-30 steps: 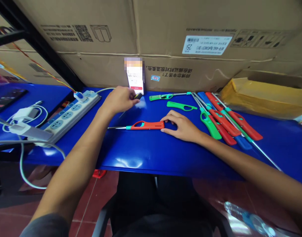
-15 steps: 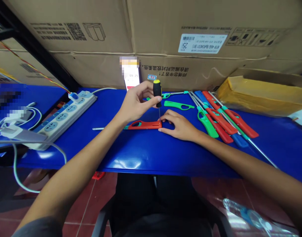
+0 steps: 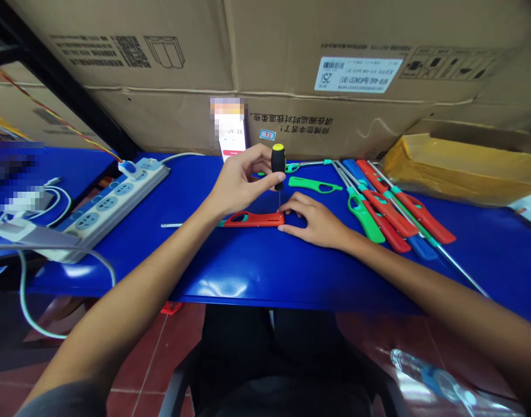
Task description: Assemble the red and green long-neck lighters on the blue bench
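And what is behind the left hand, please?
Behind the left hand: a lit phone, its bottom covered, and a green lighter, its handle partly covered by hand and screwdriver.

On the blue counter (image 3: 257, 260) lie a red lighter (image 3: 265, 220) centrally, power strip (image 3: 115, 207) at nine o'clock, lighter pile (image 3: 389, 213) at three.

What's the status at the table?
Left hand gripping screwdriver, tip at red lighter's butt end. Right hand steadying that end. Nothing visibly blocking.

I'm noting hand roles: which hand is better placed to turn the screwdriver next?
Probably the left hand: its fingers grip the screwdriver, upright over the red lighter, whose end the right hand steadies.
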`<state>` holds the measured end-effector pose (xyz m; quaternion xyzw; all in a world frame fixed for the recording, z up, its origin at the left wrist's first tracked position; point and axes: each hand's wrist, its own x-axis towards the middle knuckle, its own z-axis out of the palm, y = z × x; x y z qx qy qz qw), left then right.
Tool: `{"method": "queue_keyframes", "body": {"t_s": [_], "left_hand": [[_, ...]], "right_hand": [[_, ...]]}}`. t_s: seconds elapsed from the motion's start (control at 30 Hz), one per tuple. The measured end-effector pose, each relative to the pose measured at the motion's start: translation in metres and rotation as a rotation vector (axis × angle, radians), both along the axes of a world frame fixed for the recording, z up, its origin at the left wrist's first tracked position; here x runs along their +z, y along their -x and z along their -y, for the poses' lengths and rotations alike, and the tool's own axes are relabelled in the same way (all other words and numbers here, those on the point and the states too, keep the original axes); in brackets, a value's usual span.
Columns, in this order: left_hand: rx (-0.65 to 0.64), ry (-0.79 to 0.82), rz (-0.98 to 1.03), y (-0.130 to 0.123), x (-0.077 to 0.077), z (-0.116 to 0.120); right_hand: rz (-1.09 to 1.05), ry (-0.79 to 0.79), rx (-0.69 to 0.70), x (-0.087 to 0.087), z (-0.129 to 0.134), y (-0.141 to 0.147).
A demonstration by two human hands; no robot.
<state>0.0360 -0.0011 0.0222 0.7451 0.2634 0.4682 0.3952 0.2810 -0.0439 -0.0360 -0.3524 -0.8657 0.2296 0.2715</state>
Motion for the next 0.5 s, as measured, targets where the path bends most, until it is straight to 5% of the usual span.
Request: {"method": "queue_keyframes", "body": {"t_s": [0.5], "left_hand": [[-0.01,-0.012,-0.006,0.0011,-0.0005,0.0014]], "right_hand": [[0.008,0.006,-0.006,0.0004,0.0005,0.0003]]}}
